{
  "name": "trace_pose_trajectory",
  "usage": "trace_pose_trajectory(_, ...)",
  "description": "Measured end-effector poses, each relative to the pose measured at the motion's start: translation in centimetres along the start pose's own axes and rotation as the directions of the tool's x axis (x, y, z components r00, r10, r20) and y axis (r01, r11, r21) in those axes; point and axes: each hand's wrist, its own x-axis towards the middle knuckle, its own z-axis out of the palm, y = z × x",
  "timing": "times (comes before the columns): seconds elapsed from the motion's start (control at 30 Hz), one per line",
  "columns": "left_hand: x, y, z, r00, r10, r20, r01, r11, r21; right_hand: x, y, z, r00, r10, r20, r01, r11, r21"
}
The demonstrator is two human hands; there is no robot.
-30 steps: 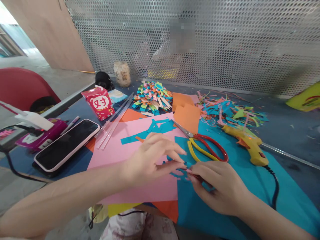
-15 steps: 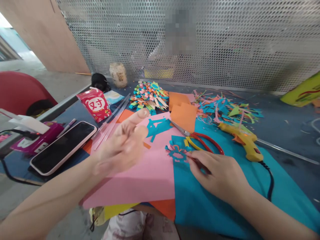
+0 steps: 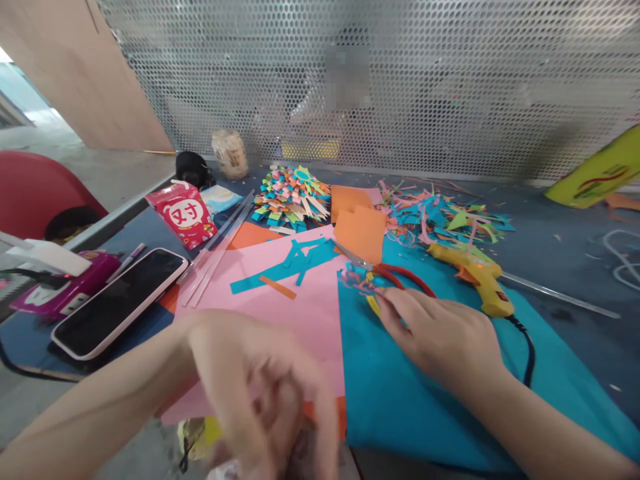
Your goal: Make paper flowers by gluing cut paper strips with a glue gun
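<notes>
My right hand (image 3: pixel 440 333) is closed, pinching the edge of a small fringed paper flower (image 3: pixel 358 278) in blue, pink and orange, blurred by motion. The flower is above the blue paper sheet (image 3: pixel 400 393), in front of the scissors (image 3: pixel 423 281) with red and yellow handles. My left hand (image 3: pixel 265 380) hangs low over the front edge of the pink paper sheet (image 3: pixel 280 313). Its thumb and forefinger are apart, the other fingers curl inward, and I see nothing held. Blue paper strips (image 3: pixel 260 275) and an orange strip (image 3: pixel 278 287) lie on the pink sheet.
A yellow glue gun (image 3: pixel 475 277) lies right of my right hand, its cord trailing forward. Farther back are a fringed paper pile (image 3: pixel 293 197), orange paper (image 3: pixel 361 233) and loose scraps (image 3: pixel 440 217). A phone (image 3: pixel 120 303), red packet (image 3: pixel 183 213) and clear sticks (image 3: pixel 220 253) lie left.
My left hand has swung down toward the front edge from over the pink sheet, uncovering the blue and orange strips. My right hand has lifted the flower slightly and tilted it.
</notes>
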Motion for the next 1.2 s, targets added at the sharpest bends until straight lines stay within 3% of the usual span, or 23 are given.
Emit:
trace_pose_trajectory(0.03,0.6,0.4,0.1,0.992,0.059,0.111,-0.059,0.998,-0.002,0.0,-0.1,-0.2,0.998,-0.063,-0.011,0.063,0.997,0.035)
trace_pose_trajectory(0.07,1.2,0.7,0.3,0.996,0.085,0.014,-0.085,0.996,0.012,0.0,-0.2,-0.4,0.993,-0.119,-0.023,0.121,0.990,0.069)
trace_pose_trajectory(0.1,1.7,0.9,0.5,0.983,0.106,-0.152,-0.096,0.993,0.071,0.1,-0.3,-0.7,0.985,-0.169,-0.034,0.172,0.980,0.101)
trace_pose_trajectory(0.17,2.5,1.0,0.8,0.911,0.293,-0.292,-0.189,0.923,0.336,0.0,-0.6,-1.1,0.970,-0.237,-0.047,0.241,0.960,0.142)
trace_pose_trajectory(0.23,2.8,0.9,1.1,0.864,0.421,-0.278,-0.203,0.795,0.571,-0.1,-0.8,-1.4,0.961,-0.272,-0.053,0.277,0.946,0.168)
trace_pose_trajectory(0.37,2.6,0.5,1.2,0.873,0.461,-0.161,-0.164,0.586,0.794,-0.2,-1.0,-1.4,0.960,-0.271,-0.069,0.279,0.938,0.203)
trace_pose_trajectory(0.57,2.9,0.3,1.5,0.877,0.470,-0.097,-0.202,0.543,0.815,-0.1,-1.1,-1.2,0.962,-0.267,-0.058,0.273,0.940,0.203)
trace_pose_trajectory(0.77,3.0,-0.1,1.6,0.861,0.490,-0.134,-0.187,0.552,0.813,-0.1,-1.3,-1.1,0.961,-0.274,-0.044,0.277,0.934,0.227)
trace_pose_trajectory(1.07,3.3,-0.6,1.8,0.732,0.671,-0.119,-0.227,0.405,0.886,0.4,-1.6,-1.2,0.987,-0.161,-0.005,0.154,0.939,0.307)
trace_pose_trajectory(1.2,3.4,-0.6,1.7,0.655,0.753,-0.067,-0.262,0.309,0.914,0.5,-1.7,-1.2,0.991,-0.134,-0.007,0.129,0.937,0.325)
